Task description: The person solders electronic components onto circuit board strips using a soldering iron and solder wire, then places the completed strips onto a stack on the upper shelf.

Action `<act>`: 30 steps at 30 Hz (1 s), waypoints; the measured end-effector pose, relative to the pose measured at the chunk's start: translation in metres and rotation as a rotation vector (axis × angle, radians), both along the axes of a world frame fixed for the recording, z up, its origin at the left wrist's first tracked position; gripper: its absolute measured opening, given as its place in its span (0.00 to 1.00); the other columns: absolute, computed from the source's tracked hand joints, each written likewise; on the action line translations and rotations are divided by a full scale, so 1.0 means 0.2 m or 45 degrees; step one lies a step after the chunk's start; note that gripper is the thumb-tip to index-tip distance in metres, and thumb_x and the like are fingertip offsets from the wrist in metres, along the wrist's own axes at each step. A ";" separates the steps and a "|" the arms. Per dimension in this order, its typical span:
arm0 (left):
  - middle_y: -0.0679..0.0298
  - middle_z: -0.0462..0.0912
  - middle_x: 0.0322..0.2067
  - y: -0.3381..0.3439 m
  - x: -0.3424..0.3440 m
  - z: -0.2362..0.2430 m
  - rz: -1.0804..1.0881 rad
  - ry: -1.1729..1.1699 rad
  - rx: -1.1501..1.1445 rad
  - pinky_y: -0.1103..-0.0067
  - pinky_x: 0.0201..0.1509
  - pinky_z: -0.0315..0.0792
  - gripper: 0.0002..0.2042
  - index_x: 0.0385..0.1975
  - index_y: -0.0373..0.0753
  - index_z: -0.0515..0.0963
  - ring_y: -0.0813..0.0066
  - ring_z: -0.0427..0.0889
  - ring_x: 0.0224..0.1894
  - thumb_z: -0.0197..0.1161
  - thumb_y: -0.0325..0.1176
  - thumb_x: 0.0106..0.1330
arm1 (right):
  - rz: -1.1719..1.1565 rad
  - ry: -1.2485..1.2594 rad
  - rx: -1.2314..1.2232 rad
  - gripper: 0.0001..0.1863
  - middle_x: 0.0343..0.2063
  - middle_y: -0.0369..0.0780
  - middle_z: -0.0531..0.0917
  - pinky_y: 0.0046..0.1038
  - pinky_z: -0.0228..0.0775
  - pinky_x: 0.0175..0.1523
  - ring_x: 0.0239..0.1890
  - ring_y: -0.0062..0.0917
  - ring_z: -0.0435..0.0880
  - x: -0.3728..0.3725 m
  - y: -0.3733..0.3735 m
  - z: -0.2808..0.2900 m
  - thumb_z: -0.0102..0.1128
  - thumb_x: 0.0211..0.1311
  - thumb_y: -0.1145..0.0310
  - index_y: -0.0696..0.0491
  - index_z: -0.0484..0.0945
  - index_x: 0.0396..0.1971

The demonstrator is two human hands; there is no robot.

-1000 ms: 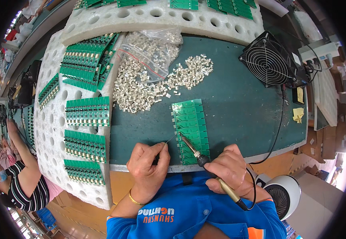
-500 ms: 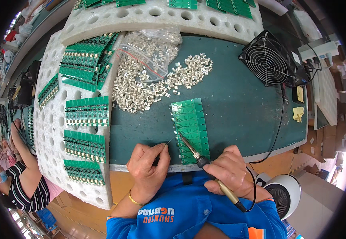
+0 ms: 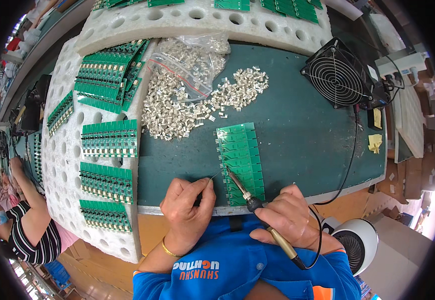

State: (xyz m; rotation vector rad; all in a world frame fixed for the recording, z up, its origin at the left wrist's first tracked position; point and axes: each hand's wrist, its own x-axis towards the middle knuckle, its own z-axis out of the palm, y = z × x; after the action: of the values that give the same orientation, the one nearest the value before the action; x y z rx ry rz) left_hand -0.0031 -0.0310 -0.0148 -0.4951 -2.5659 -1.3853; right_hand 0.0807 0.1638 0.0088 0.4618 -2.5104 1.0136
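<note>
A green circuit board panel (image 3: 242,150) lies on the table in front of me, with small pins along its left edge. My right hand (image 3: 287,215) is closed around a soldering iron (image 3: 253,202), whose tip meets the panel near its left edge. Between thumb and forefinger, my left hand (image 3: 188,204) pinches a thin solder wire (image 3: 214,175) that points at the panel. The fine contact at the wire's end is too small to make out.
White connectors (image 3: 170,117) lie heaped behind the panel, some in a clear plastic bag (image 3: 192,60). Foam boards (image 3: 67,175) at left and back carry several green panels (image 3: 110,139). A black fan (image 3: 335,75) stands at right. Another person (image 3: 32,230) sits at far left.
The iron's tip has shifted very slightly along the panel's left edge. Both hands keep nearly the same place and hold. At far left, the other person's arm has moved a little.
</note>
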 end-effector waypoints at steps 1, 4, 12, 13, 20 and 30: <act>0.64 0.72 0.18 0.00 0.00 0.00 -0.004 0.012 -0.007 0.79 0.19 0.65 0.07 0.29 0.36 0.85 0.75 0.72 0.17 0.73 0.20 0.50 | 0.003 0.002 0.008 0.24 0.20 0.32 0.77 0.27 0.63 0.31 0.20 0.24 0.75 0.00 0.00 0.00 0.75 0.49 0.51 0.53 0.79 0.38; 0.64 0.73 0.18 0.00 0.00 0.00 -0.005 0.016 -0.017 0.79 0.19 0.65 0.08 0.29 0.36 0.85 0.75 0.72 0.17 0.73 0.20 0.50 | -0.004 0.011 0.005 0.24 0.20 0.32 0.77 0.27 0.63 0.31 0.19 0.23 0.74 0.00 0.00 0.00 0.75 0.49 0.51 0.53 0.79 0.37; 0.66 0.73 0.18 0.00 0.01 -0.01 0.000 -0.004 0.008 0.82 0.22 0.61 0.07 0.29 0.34 0.84 0.80 0.69 0.20 0.72 0.18 0.51 | -0.002 0.037 0.027 0.22 0.19 0.32 0.75 0.27 0.61 0.30 0.19 0.24 0.73 0.01 0.00 0.00 0.73 0.52 0.52 0.54 0.79 0.36; 0.66 0.73 0.18 -0.01 0.01 -0.01 0.006 -0.002 0.013 0.83 0.22 0.61 0.07 0.30 0.34 0.84 0.81 0.69 0.20 0.71 0.18 0.51 | -0.004 0.046 0.036 0.21 0.19 0.32 0.75 0.27 0.61 0.30 0.19 0.24 0.73 0.01 0.00 0.00 0.72 0.53 0.52 0.53 0.79 0.36; 0.65 0.74 0.19 -0.03 0.01 -0.01 0.029 0.019 0.002 0.81 0.19 0.65 0.07 0.29 0.35 0.84 0.78 0.72 0.18 0.73 0.20 0.51 | 0.000 -0.006 0.019 0.21 0.21 0.33 0.76 0.28 0.62 0.32 0.21 0.24 0.74 0.04 0.05 0.01 0.69 0.57 0.51 0.53 0.80 0.38; 0.67 0.69 0.17 -0.03 0.04 0.01 0.056 -0.099 0.064 0.82 0.19 0.56 0.08 0.23 0.37 0.77 0.81 0.63 0.16 0.72 0.20 0.53 | -0.058 0.074 -0.276 0.19 0.23 0.37 0.78 0.31 0.64 0.31 0.22 0.28 0.74 0.04 0.05 -0.03 0.69 0.58 0.54 0.55 0.80 0.39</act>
State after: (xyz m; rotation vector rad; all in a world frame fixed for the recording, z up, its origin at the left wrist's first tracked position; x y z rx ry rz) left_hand 0.0051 -0.0363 -0.0138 -0.3811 -2.5782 -1.4782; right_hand 0.0882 0.1743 0.0031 0.3617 -2.3161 1.2194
